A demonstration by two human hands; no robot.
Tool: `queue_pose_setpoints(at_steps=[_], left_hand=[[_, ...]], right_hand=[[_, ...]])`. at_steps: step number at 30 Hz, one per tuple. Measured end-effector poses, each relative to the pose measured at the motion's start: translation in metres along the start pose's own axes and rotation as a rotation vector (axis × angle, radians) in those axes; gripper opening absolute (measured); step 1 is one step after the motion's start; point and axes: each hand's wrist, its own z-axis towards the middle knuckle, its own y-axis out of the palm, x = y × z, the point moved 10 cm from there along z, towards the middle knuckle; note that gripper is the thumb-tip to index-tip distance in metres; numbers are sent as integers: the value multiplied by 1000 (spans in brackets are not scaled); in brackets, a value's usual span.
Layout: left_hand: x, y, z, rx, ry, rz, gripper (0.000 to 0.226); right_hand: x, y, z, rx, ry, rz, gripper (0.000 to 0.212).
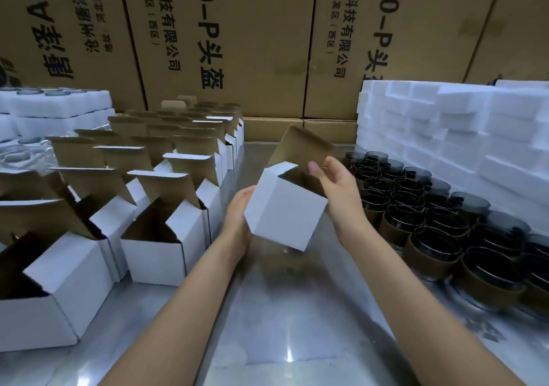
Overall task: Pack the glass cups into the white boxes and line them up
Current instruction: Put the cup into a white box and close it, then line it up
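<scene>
Two bare forearms, no sleeves; hands: left hand [237,219], right hand [338,186] ungloved, short nails.

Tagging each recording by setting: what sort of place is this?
Likely a packing station in a warehouse: stacked shipping cartons behind, rows of open white boxes, massed glass cups and foam blocks.

- Steel table [285,326], shiny.
- Open white boxes [154,249] in rows, left.
- Dark glass cups [430,231] with brown sleeves, right.
- Foam blocks [445,124] stacked behind.
</scene>
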Motion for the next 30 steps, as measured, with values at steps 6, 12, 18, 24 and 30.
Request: queue_pose_setpoints(at_steps=[6,12,18,24,30], left_hand=[[1,-14,11,12,-80,-92,27],[26,-11,9,18,171,83,24],[38,25,-8,-196,411,307,44],[32,26,-7,-82,474,436,31],[33,8,-9,75,438,223,21]], right_hand=[[21,17,14,-22,-6,-41,10],[29,17,12,13,-83,-264,22],[33,9,14,17,-78,-295,23],[44,19,-3,-13,2,-251,39],[55,16,-7,61,110,-194,41]])
